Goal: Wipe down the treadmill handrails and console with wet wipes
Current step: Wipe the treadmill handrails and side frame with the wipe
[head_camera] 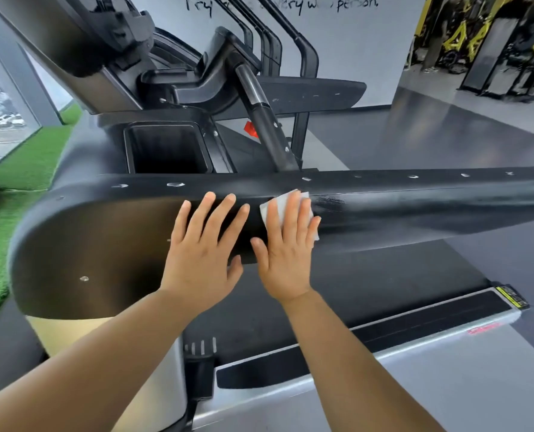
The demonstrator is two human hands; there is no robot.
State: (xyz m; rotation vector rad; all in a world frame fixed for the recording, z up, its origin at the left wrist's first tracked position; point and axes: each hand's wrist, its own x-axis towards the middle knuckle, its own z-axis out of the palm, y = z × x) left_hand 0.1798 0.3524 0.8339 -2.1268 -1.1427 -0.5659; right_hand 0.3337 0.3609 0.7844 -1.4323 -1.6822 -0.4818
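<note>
The handrail step is in hand: the wet wipe is pressed flat against the near face of the black rail under the right hand, fingers straight and spread, nothing pinched. The left hand is laid flat just beside it, fingers likewise straight, holding nothing. A wet sheen is seen on the rail just right of the wipe. A sideways stroke under even pressure is called for next, probably toward the rounded end; the console, up at the left, is judged not yet reached.
</note>
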